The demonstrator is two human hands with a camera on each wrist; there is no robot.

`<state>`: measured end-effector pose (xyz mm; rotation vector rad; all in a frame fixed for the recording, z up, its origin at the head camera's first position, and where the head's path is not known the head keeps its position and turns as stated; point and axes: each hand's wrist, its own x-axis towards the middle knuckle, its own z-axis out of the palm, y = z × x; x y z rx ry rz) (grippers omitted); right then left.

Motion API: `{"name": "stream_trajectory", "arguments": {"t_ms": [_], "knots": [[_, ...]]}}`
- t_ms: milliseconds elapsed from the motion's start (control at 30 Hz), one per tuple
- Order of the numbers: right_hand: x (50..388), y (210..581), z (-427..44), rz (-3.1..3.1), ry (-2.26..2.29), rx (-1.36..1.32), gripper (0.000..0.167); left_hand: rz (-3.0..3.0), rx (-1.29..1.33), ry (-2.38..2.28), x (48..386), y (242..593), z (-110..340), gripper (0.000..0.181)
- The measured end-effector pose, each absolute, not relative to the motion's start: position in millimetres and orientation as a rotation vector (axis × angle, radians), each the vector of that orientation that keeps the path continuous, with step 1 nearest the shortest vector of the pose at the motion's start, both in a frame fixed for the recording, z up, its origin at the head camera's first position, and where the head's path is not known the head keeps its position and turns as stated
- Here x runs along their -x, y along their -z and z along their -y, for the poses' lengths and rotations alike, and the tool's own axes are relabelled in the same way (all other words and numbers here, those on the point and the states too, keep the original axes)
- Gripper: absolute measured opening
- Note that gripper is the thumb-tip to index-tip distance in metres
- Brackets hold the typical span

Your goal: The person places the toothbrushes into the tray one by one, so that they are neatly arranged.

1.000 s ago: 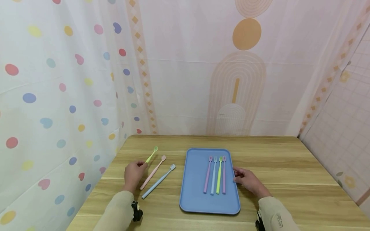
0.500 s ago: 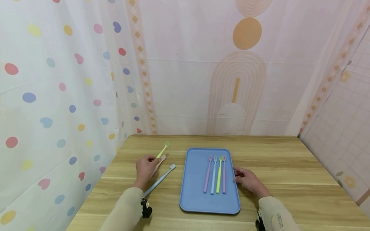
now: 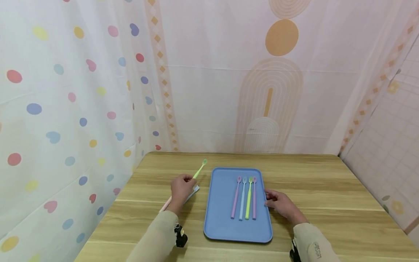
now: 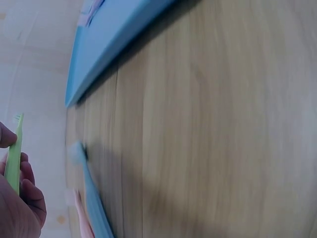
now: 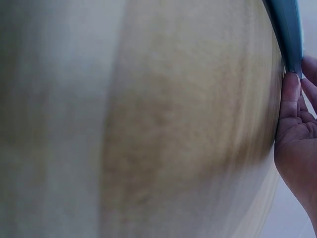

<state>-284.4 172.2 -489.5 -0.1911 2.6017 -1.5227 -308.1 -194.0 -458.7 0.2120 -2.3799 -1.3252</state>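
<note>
Above the table left of the tray, my left hand point(image 3: 181, 191) pinches a lime-green toothbrush point(image 3: 200, 169), its head pointing up and away. Beneath and beside this hand lie a pink toothbrush point(image 3: 166, 204) and a blue toothbrush point(image 3: 192, 192), both partly hidden; the left wrist view shows the blue one point(image 4: 94, 198) beside the pink one point(image 4: 81, 215). Thumb and fingers of my right hand point(image 3: 284, 207) grip the right rim of the blue tray point(image 3: 219, 225), seen close in the right wrist view point(image 5: 297, 139). On the tray, purple point(image 3: 235, 203), light-blue point(image 3: 242, 203), green point(image 3: 248, 203) and purple point(image 3: 254, 203) toothbrushes lie side by side.
The wooden table point(image 3: 311, 174) reaches back to a patterned curtain point(image 3: 209, 102). Another curtain with coloured dots point(image 3: 65, 182) hangs along the left side. Bare tray surface shows left of the toothbrushes lying there.
My left hand has moved right with the green toothbrush, from beyond the pink one to near the tray's left side. My right hand and the tray have stayed in place.
</note>
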Motion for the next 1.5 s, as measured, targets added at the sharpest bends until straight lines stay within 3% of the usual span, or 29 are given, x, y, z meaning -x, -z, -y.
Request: {"name": "stream_trajectory", "arguments": {"t_ms": [1033, 1500], "knots": [[282.6, 484.5, -175.5, -2.572, 1.514, 0.180, 0.052, 2.186, -0.369, 1.527, 283.6, 475.9, 64.0, 0.005], [281.3, 481.4, -178.4, -2.589, 1.487, 0.180, 0.052, 2.189, -0.461, 1.506, 274.7, 488.1, 38.2, 0.004]]}}
